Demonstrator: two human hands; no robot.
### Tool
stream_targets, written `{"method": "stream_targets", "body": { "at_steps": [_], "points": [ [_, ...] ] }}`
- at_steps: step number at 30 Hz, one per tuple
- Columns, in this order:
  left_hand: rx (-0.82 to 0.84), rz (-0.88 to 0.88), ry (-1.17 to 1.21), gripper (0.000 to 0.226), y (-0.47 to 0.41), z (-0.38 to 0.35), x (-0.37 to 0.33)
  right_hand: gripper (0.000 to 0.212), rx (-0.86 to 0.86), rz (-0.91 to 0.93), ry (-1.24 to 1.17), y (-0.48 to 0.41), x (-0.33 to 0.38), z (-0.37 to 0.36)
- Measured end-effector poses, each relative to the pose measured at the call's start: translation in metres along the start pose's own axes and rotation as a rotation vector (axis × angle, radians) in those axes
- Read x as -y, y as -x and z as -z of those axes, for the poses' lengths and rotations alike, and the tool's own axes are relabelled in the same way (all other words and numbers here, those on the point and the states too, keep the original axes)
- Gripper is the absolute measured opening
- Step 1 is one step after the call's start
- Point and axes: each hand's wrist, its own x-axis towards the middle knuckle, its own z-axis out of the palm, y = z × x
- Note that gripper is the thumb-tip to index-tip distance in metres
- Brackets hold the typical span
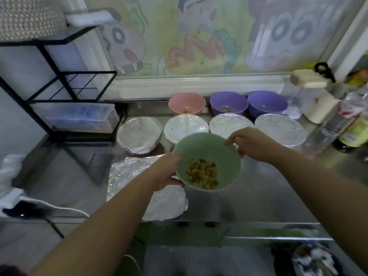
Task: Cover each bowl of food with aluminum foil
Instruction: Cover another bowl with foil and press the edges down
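Forearms stretch forward from the bottom of the view over a steel counter [268, 196]; between them the person holds a green bowl [207, 150], which seems lifted off the surface and tipped a little toward the viewer, with a small heap of yellow-brown food [203, 174] in its bottom. The left hand [166, 172] grips the bowl's left side, thumb at the rim and fingers curled underneath, where they are hidden; the right hand [253, 144] pinches the far right rim with bent fingers. Under the left wrist a loose foil sheet [127, 174] lies flat and crinkled on the counter, reaching to its front edge; it sits below and to the left of the bowl, so the left hand is the nearer one to it; which way its long side runs cannot be judged, since arm and bowl hide part of it. This bowl is uncovered, so the likely next step is to set it down and bring that sheet over its mouth. Beyond the bowl stands a row of four foil-covered bowls [139, 134], close side by side; behind them, against the wall, a pink bowl [187, 102] and two purple bowls [229, 102] wait uncovered, so the task looks roughly half done. A black wire rack [59, 86] stands far left; bottles [350, 132] crowd the far right; a cartoon-printed curtain [199, 36] hangs behind.
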Motion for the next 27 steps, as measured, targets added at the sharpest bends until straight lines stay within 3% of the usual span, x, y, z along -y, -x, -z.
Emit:
{"method": "stream_targets", "body": {
  "at_steps": [5,13,17,20,22,24,27],
  "points": [
    [-0.032,0.051,-0.11,0.025,-0.022,-0.045,0.049,0.031,0.106,-0.111,0.192,0.018,-0.051,-0.03],
    [-0.042,0.006,-0.004,0.033,-0.044,-0.057,0.075,0.041,0.065,-0.205,0.213,0.012,-0.078,-0.053],
    [-0.045,-0.057,-0.037,0.027,-0.042,-0.033,0.076,0.043,-0.016,-0.142,0.158,0.011,-0.057,-0.053],
    [-0.232,-0.223,-0.442,0.034,-0.037,0.003,0.088,0.037,-0.069,0.002,0.115,0.011,-0.011,-0.061],
    [-0.353,-0.281,-0.69,0.037,-0.033,0.033,0.104,0.033,0.002,0.086,0.082,0.009,0.023,-0.076],
    [-0.403,-0.255,-0.899,0.045,-0.027,0.06,0.121,0.033,0.119,0.118,0.001,0.002,0.053,-0.1],
    [-0.354,-0.086,-1.167,0.068,-0.02,0.085,0.139,0.042,0.31,-0.056,-0.208,-0.018,0.078,-0.142]
  ]
}}
